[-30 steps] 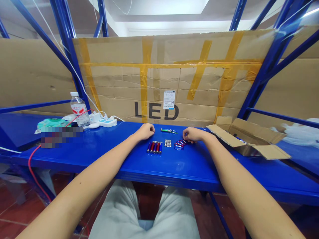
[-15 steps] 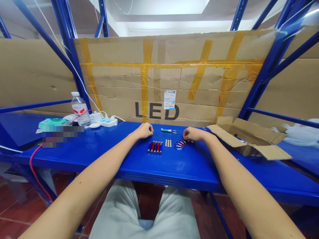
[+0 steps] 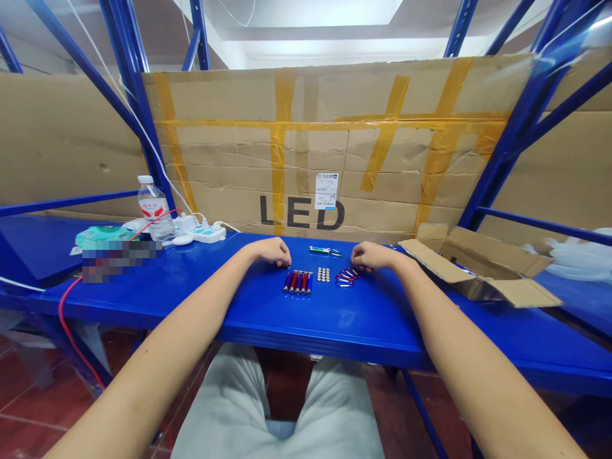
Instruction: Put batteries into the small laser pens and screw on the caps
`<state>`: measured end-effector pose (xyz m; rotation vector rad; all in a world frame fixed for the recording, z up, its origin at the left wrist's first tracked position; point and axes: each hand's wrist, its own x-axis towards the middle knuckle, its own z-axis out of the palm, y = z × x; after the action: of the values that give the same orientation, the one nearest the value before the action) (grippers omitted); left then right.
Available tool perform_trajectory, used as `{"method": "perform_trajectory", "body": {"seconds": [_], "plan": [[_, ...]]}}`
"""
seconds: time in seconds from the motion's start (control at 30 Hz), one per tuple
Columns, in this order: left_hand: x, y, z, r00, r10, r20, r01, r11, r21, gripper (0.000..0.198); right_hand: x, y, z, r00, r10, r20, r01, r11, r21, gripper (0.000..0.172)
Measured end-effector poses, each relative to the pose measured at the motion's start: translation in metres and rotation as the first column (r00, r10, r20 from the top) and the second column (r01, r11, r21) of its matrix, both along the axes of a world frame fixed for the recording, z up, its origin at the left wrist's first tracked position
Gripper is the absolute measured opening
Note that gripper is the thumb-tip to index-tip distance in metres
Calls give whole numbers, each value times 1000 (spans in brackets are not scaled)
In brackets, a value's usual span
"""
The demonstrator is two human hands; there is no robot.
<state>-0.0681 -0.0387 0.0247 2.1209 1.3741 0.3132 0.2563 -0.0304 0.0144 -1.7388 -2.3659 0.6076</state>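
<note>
My left hand [image 3: 275, 251] is closed, with its fingertips low over the table just behind the row of small flashlight tubes [image 3: 297, 283]. These tubes are blue, red and purple and lie side by side. My right hand [image 3: 370, 256] rests closed beside several red and blue carabiner clips [image 3: 345, 277], its fingertips close to the rear ones. Whatever either hand may pinch is hidden or too small to name. Silver button cells [image 3: 323, 275] form a neat block between the tubes and the clips. Behind them lies a green pen-like flashlight [image 3: 319, 250] with a clip at its right end.
An open cardboard box [image 3: 471, 264] stands to the right. On the left are a water bottle [image 3: 155, 210], a white power strip [image 3: 208, 234], a green packet [image 3: 102, 236] and a red cable [image 3: 64, 312]. A tall cardboard sheet [image 3: 229, 159] backs the blue table [image 3: 335, 319].
My left hand has moved slightly down and left, its fingers now lower toward the tubes' rear ends. My right hand has hardly moved. The laid-out parts stay in place.
</note>
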Motion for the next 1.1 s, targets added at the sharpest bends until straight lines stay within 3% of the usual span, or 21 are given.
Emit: {"method": "perform_trajectory", "body": {"seconds": [0.4, 0.77, 0.83, 0.97, 1.1], "plan": [[3, -7, 3, 991, -124, 42, 127, 989, -72, 13, -3, -5, 3, 1000, 1, -19, -1, 1000, -5, 8], [1, -7, 2, 994, -84, 74, 89, 994, -60, 12, -2, -5, 4, 1000, -1, -27, 1, 1000, -3, 8], [2, 0, -1, 992, -74, 103, 74, 997, 3, 12, -3, -5, 5, 1000, -4, -18, 5, 1000, 29, 10], [20, 18, -10, 988, -53, 143, 10, 958, 285, 15, -10, -4, 4, 1000, -17, -5, 18, 976, 215, 16], [55, 34, -13, 989, -133, -70, 151, 865, 478, 24, -22, -5, 0, 1000, -1, -17, 6, 946, 324, 27]]}}
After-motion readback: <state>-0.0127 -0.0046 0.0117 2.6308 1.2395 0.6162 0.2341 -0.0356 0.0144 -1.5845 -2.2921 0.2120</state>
